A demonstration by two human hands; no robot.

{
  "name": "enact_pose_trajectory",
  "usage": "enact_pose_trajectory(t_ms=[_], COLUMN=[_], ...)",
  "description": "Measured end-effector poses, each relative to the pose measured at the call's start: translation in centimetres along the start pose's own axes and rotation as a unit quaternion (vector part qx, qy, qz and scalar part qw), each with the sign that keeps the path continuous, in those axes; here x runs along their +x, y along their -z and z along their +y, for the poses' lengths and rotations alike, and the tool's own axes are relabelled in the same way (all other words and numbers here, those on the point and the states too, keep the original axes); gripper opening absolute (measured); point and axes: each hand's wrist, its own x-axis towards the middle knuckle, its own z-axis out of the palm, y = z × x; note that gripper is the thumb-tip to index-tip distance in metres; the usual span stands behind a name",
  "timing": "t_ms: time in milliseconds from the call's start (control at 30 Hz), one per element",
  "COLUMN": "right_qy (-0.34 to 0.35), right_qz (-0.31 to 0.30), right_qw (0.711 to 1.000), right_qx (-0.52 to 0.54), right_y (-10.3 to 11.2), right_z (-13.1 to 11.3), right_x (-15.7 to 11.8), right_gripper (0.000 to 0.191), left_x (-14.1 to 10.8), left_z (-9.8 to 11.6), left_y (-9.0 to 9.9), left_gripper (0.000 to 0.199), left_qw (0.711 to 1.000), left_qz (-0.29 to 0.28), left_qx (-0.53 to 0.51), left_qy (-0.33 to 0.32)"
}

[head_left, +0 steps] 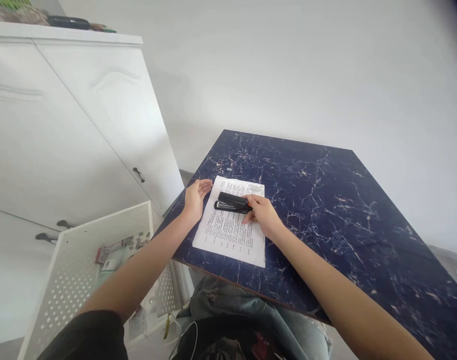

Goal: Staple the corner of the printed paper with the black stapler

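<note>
A black stapler (231, 201) lies across the upper part of a printed sheet of paper (228, 235), its nose toward the left. My right hand (261, 212) grips the stapler's right end, thumb above and fingers below. Beside the paper's upper left edge, my left hand (197, 196) rests with its fingers stretched out and holds nothing. Whether there is one sheet or a stack I cannot tell. Under the paper is a dark blue marble-patterned table (326, 200).
A small pale piece (229, 169) lies on the table beyond the paper. White cabinets (81, 110) stand at the left. Below my left arm is a white perforated basket (68, 270) with boxes and other items inside. A white wall (288, 65) rises behind the table.
</note>
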Motion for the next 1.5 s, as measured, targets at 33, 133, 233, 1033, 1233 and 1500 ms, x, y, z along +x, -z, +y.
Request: enact_pose_trajectory(t_ms=[33, 133, 233, 1033, 1233, 1500], right_qy=[-0.003, -0.004, 0.016, 0.49, 0.608, 0.619], right_qz=[-0.002, -0.005, 0.011, 0.104, 0.122, 0.13], right_qw=[1.0, 1.0, 1.0, 0.826, 0.664, 0.642], right_qx=[0.007, 0.019, 0.001, -0.259, -0.418, -0.433], right_y=[0.0, 0.0, -0.1, -0.3, 0.0, 0.2], right_z=[0.0, 0.2, 0.6, 0.3, 1.5, 1.4], right_x=[0.0, 0.1, 0.1, -2.8, -3.0, -3.0], right_gripper=[0.026, 0.025, 0.028, 0.037, 0.059, 0.065], left_x=[-0.2, 0.2, 0.8, -2.3, -3.8, -3.9], left_z=[-0.2, -0.6, -0.1, 4.2, 5.4, 5.4], left_y=[-0.2, -0.6, -0.1, 0.0, -2.2, -2.5], left_gripper=[0.037, 0.038, 0.037, 0.034, 0.036, 0.032], left_qw=[1.0, 1.0, 0.998, 0.968, 0.933, 0.921], left_qz=[0.01, 0.024, 0.009, -0.013, -0.014, 0.027], left_qx=[-0.006, 0.016, 0.059, -0.186, -0.291, -0.306], left_qy=[0.006, -0.012, -0.031, 0.167, 0.211, 0.239])
